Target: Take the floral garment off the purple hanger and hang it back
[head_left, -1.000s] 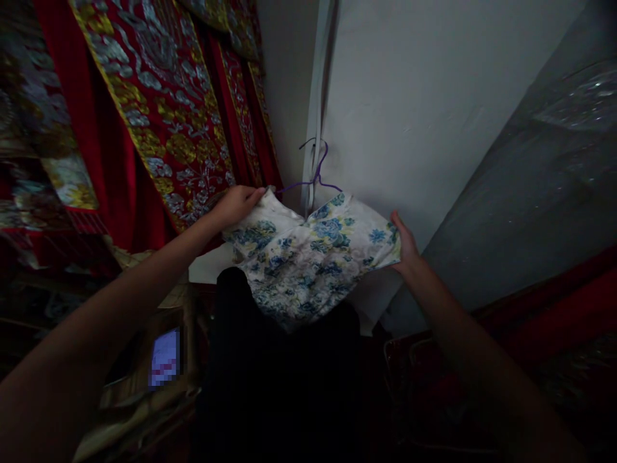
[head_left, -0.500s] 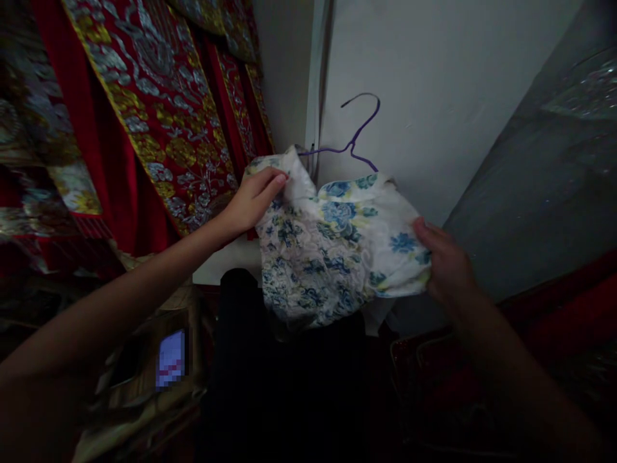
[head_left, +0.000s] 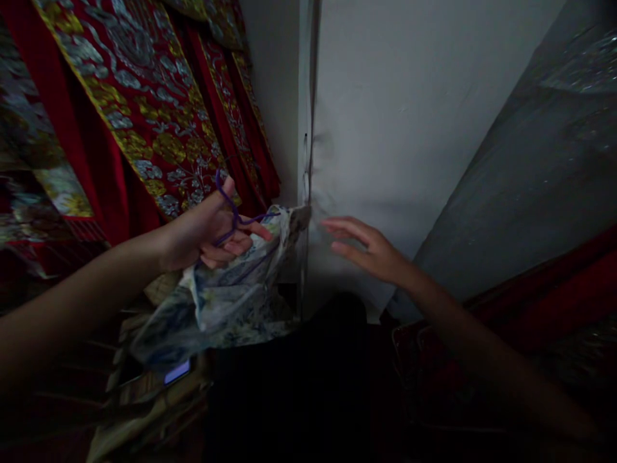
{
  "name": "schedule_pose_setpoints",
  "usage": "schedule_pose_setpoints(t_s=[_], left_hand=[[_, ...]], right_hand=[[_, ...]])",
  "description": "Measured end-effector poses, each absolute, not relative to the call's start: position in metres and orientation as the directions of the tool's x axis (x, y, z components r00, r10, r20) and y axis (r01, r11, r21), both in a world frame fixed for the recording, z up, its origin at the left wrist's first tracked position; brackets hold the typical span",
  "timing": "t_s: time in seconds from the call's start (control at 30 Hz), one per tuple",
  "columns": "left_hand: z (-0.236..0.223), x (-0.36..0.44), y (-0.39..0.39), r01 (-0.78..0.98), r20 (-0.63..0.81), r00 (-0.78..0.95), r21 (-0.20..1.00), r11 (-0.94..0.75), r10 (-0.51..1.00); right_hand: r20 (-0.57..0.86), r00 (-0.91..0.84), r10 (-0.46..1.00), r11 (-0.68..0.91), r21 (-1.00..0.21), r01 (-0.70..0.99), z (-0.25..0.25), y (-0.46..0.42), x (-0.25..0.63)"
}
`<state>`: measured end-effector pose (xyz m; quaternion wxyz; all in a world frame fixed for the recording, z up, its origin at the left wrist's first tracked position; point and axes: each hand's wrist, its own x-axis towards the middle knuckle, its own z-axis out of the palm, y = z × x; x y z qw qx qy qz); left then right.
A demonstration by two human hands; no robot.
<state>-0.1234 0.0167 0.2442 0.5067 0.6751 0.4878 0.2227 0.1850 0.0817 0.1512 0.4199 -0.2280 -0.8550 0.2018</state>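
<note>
Shirt (head_left: 236, 308), at eight o'clock, sagging askew! My left hand (head_left: 214, 235), at nine, curls loosely round the hanger (head_left: 234, 215), thumb raised, other fingers part bent; my right hand (head_left: 373, 252), at four, is half open, holding nothing. A light grip at the hanger's neck should let the cloth drape without creasing; I'd steady the shoulder too. Edges: red drape (head_left: 168, 148) at ten, close to the hook; pale panel (head_left: 395, 128) at one; phone (head_left: 177, 372) by the low hem. Between my hands, there's a gap for moving.
</note>
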Motion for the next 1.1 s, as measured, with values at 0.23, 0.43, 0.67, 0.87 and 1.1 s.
schedule_pose_setpoints(t_s=[0.23,0.43,0.67,0.87,1.1], left_hand=[[0.253,-0.145,0.034,0.541,0.038,0.319,0.814,-0.214,0.947],[0.236,-0.153,0.081,0.618,0.608,0.095,0.584,-0.525,0.788],[0.195,-0.128,0.067,0.755,0.771,0.401,0.027,-0.655,0.495],[0.114,-0.088,0.097,0.712,0.363,0.520,0.316,-0.627,0.774],[0.045,-0.045,0.122,0.543,0.600,0.185,0.598,-0.589,0.779]], right_hand=[[0.284,-0.643,0.711,0.534,-0.814,0.230,0.137,0.105,0.178],[0.275,-0.272,0.922,0.269,-0.961,-0.058,0.156,0.114,0.186],[0.406,0.010,0.914,0.402,-0.901,-0.161,0.196,0.179,0.194],[0.520,0.178,0.835,0.544,-0.828,-0.136,0.192,0.181,0.205],[0.321,0.388,0.864,0.442,-0.852,-0.280,0.130,0.154,0.202]])
